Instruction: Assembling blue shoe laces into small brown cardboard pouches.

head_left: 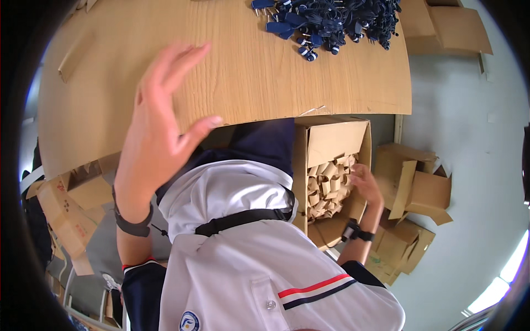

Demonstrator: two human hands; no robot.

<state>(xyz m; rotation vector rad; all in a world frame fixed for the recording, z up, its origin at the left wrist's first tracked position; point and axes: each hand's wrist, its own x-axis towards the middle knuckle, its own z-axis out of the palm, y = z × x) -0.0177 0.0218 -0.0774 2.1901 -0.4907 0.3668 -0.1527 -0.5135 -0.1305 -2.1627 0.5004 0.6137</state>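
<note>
One bare left hand (157, 121), slightly blurred, hangs open and empty over the near edge of the smooth wood-grain desk (237, 83). The right hand (367, 185), fingers bent, reaches into an open brown cardboard box (338, 138), at a heap of small, curled tan cardboard sleeves (327, 185); whether it grips one, I cannot tell. Overlap hides the lower sleeves. Tangled dark-blue corded earphones (331, 25) lie on the desk, cut off by the upper edge.
</note>
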